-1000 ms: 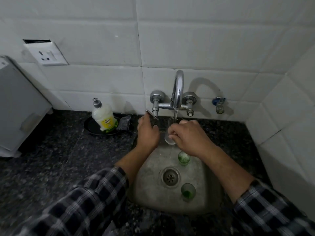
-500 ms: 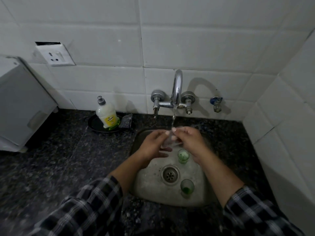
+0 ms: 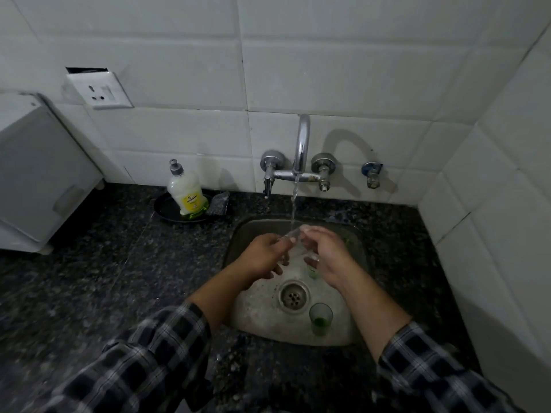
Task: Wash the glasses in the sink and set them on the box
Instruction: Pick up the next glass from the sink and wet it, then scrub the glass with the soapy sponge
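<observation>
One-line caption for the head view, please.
Left hand and right hand hold a clear glass under the running tap; a green-tinted glass stands in the sink.

Green-tinted glass [image 3: 320, 318], black-and-white checked sleeve [image 3: 143, 362], speckled black counter [image 3: 89, 278]

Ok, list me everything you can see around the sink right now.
Clear glass: one, clear, held under the running water.
Green glasses: two, green-tinted, in the sink, one partly behind the right hand.
Sink: one, steel, set in the counter.
Tap: one, chrome, on the wall.
Soap bottle: one, white and yellow, on the dish.
Dish: one, black, counter left of the tap.
Scrubber: one, grey, beside the bottle.
Box: one, white, far left counter.
Socket: one, white, wall above the box.
Hands: left hand and right hand, both holding the clear glass.
</observation>
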